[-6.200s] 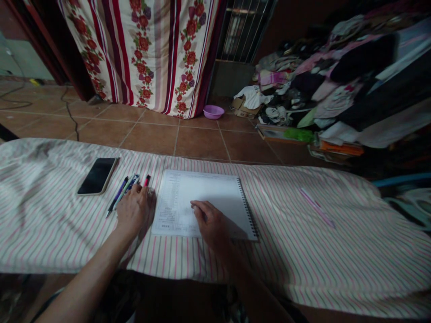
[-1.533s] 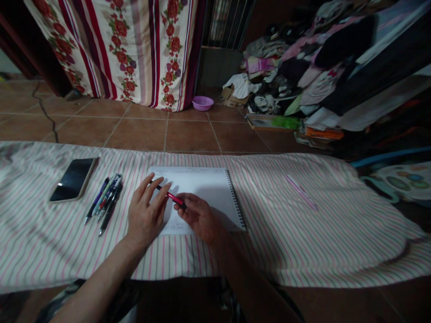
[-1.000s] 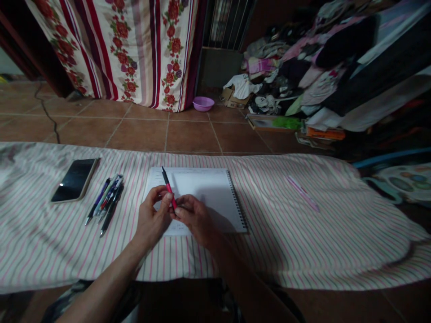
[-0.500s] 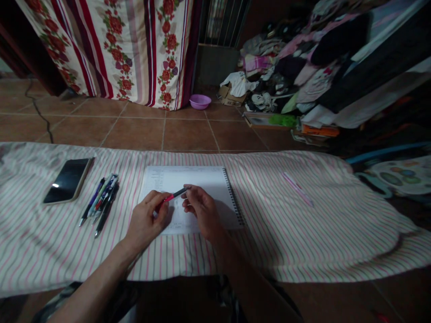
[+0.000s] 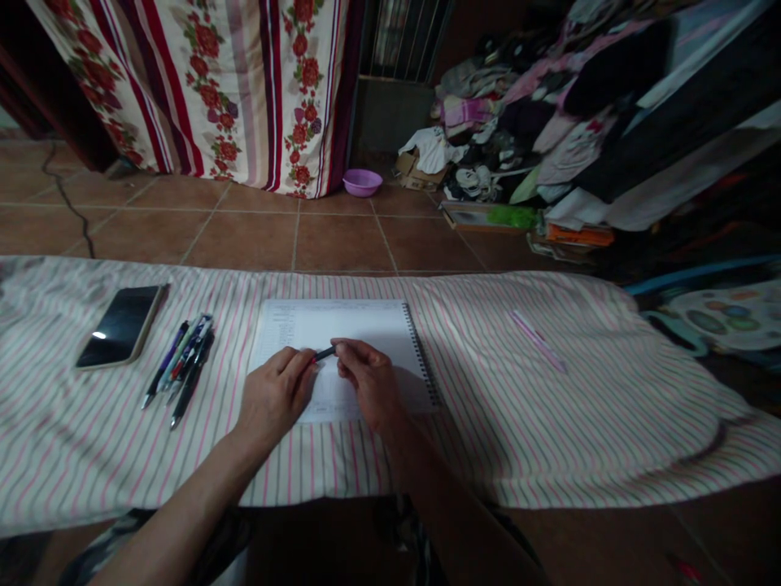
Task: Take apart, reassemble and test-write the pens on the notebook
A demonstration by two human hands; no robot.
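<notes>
Between my two hands is a dark pen with a red part [image 5: 324, 354], held above an open spiral notebook [image 5: 366, 321]. My left hand [image 5: 277, 391] is closed around the red end, which its fingers mostly hide. With thumb and fingertips, my right hand [image 5: 366, 378] pinches the dark end. The notebook lies flat with its wire binding on the right and printed lines on its page. Left of it, a bunch of several pens [image 5: 183, 366] rests on the striped cloth [image 5: 476, 456]. A pink pen [image 5: 538, 340] lies apart on the right.
A smartphone [image 5: 122, 327] lies at the cloth's left. Beyond the covered surface are a tiled floor [image 5: 256, 236], a floral curtain [image 5: 244, 98], a purple basin [image 5: 362, 183] and a heap of clothes [image 5: 518, 106]. A blue-rimmed chair [image 5: 726, 313] stands at the right.
My left hand has slid right along the pen, covering more of the red part. My right fingers have closed more tightly on the dark end, and the pen sits slightly lower.
</notes>
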